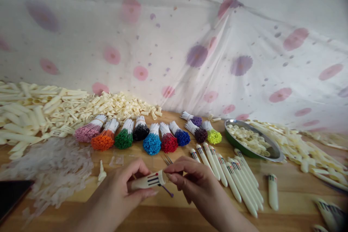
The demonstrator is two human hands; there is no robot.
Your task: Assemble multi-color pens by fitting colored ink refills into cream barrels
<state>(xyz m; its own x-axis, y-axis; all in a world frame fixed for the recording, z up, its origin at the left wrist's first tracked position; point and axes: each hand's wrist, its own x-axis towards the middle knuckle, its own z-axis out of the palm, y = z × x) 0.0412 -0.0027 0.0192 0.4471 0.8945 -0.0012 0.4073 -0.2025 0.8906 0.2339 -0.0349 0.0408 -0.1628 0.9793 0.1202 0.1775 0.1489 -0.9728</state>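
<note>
My left hand (136, 183) is closed around a cream multicolour pen barrel (152, 180), its slotted end pointing right. Dark sliders and a red one show in the slots. The thumb and fingertips of my right hand (187, 177) are pinched together at the barrel's open end; what they hold there is hidden. A purple-tipped ink refill (168, 191) pokes out below the barrel, between my hands. Just behind my fingers lie a few thin, metallic-looking pieces (168, 159). Finished-looking multicolour pens (240, 185) lie side by side to the right of my right hand.
Bundles of colour-tipped refills, such as the red bundle (169, 141), stand in a row behind my hands. A green-sided metal bowl (231, 141) holds slotted parts. Cream barrels (24, 116) are heaped left, beside clear plastic pieces (54, 166). A dark object (13, 195) sits near left.
</note>
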